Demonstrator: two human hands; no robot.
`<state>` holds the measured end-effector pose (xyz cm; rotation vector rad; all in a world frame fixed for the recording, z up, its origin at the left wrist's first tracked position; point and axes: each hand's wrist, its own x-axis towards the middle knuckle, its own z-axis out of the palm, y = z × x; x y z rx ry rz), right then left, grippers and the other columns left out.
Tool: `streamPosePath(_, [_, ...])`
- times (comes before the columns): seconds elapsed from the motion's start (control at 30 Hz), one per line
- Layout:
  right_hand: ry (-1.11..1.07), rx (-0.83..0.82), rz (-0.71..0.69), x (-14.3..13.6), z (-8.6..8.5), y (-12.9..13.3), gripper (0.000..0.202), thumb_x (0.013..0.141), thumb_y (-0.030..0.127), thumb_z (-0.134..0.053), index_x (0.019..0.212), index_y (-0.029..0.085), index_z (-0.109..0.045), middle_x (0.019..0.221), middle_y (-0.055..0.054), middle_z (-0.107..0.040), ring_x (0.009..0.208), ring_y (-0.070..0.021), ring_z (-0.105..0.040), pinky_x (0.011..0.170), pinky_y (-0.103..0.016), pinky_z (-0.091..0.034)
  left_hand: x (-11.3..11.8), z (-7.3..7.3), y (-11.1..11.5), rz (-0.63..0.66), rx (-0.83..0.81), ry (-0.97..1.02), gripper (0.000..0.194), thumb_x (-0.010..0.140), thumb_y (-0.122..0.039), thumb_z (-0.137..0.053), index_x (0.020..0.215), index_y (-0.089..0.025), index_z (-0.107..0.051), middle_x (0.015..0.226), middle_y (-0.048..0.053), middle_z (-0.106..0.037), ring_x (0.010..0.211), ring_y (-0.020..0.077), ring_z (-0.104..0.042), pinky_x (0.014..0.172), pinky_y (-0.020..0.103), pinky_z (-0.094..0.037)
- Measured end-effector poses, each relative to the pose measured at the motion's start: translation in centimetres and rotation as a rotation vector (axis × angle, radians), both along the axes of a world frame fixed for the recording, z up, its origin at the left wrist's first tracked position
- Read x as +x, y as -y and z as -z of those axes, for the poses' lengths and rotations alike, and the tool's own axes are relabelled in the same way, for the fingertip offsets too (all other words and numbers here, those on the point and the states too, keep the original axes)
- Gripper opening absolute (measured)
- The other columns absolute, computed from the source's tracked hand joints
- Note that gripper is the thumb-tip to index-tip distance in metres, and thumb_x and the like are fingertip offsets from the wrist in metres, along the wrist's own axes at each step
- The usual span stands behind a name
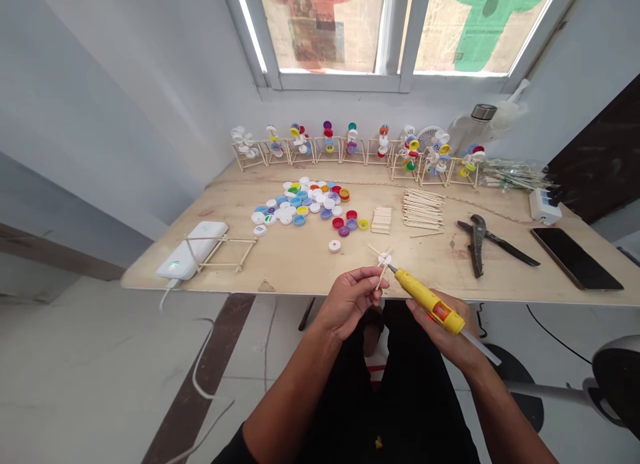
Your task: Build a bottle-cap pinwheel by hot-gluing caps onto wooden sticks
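My left hand (356, 296) pinches one of several thin wooden sticks (381, 277) that radiate from a small white bottle cap (385, 258), just above the table's front edge. In my right hand (447, 327) is a yellow hot glue gun (429, 301), its nozzle pointing left at the cap and touching or almost touching it. A clear glue stick (483, 347) juts from the gun's rear end. Nearby on the tabletop lies a loose white cap (335, 247). Behind my hands are a small stack of short sticks (381, 220) and a larger pile of longer sticks (423, 209).
Coloured bottle caps (300, 203) are heaped at mid-table. Stick frames with cap wheels (329, 144) line the wall. Pliers (477, 244) and a phone (576, 257) lie right; a white power bank (193, 251) and a stick frame (227, 254) lie left. A metal-capped bottle (484, 113) stands behind.
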<state>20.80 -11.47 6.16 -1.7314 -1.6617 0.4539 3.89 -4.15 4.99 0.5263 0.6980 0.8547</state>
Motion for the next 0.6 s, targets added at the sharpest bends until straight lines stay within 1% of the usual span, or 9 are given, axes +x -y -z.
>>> streamPosePath(0.17, [-0.027,-0.012,0.014,-0.01,-0.11,-0.26,0.027,0.083,0.040,-0.052,0.064,0.020,-0.055,0.057,0.002,-0.054,0.052,-0.0119,-0.050,0.050,-0.023,-0.039,-0.10,-0.02,0.02,0.001,-0.010,0.006,0.025,0.061,-0.015,-0.077,0.083,-0.011,-0.067,0.068,0.005,-0.068,0.051,0.0058,-0.052,0.052,0.018,-0.041])
streamPosePath(0.23, [-0.033,-0.022,0.005,-0.05,-0.07,-0.27,0.027,0.083,0.040,-0.053,0.064,0.020,-0.055,0.057,0.002,-0.054,0.053,-0.0121,-0.051,0.050,-0.023,-0.039,-0.12,-0.01,0.00,-0.002,-0.011,0.001,0.024,0.062,-0.015,-0.077,0.084,-0.011,-0.067,0.069,0.005,-0.068,0.051,0.0057,-0.052,0.052,0.019,-0.041])
streamPosePath(0.37, [-0.022,-0.040,-0.014,-0.03,0.27,-0.14,0.024,0.082,0.038,-0.053,0.070,0.019,-0.059,0.062,0.000,-0.058,0.057,-0.0134,-0.054,0.054,-0.024,-0.041,-0.12,0.07,-0.01,-0.015,-0.002,-0.005,0.025,0.061,-0.016,-0.077,0.083,-0.011,-0.067,0.069,0.005,-0.068,0.051,0.0060,-0.052,0.052,0.019,-0.041])
streamPosePath(0.47, [-0.030,-0.043,-0.029,0.02,0.42,-0.22,0.023,0.083,0.037,-0.053,0.071,0.019,-0.059,0.062,0.000,-0.058,0.058,-0.0135,-0.054,0.055,-0.024,-0.042,-0.12,0.15,0.07,-0.017,0.011,-0.009,0.026,0.061,-0.017,-0.078,0.084,-0.011,-0.067,0.068,0.005,-0.068,0.051,0.0064,-0.053,0.051,0.019,-0.041])
streamPosePath(0.53, [-0.057,-0.032,-0.013,0.04,0.24,-0.40,0.023,0.082,0.038,-0.054,0.070,0.019,-0.059,0.062,0.000,-0.058,0.057,-0.0132,-0.053,0.053,-0.023,-0.042,-0.12,0.20,0.12,-0.013,0.015,-0.013,0.026,0.061,-0.017,-0.078,0.084,-0.010,-0.067,0.069,0.005,-0.068,0.051,0.0065,-0.053,0.052,0.019,-0.041])
streamPosePath(0.6, [-0.084,0.002,0.017,0.05,-0.31,-0.49,0.024,0.082,0.038,-0.056,0.066,0.019,-0.056,0.059,0.001,-0.055,0.054,-0.0124,-0.051,0.050,-0.023,-0.040,-0.13,0.25,0.14,-0.011,0.015,-0.017,0.027,0.061,-0.018,-0.078,0.084,-0.010,-0.067,0.069,0.006,-0.068,0.051,0.0064,-0.053,0.052,0.019,-0.041])
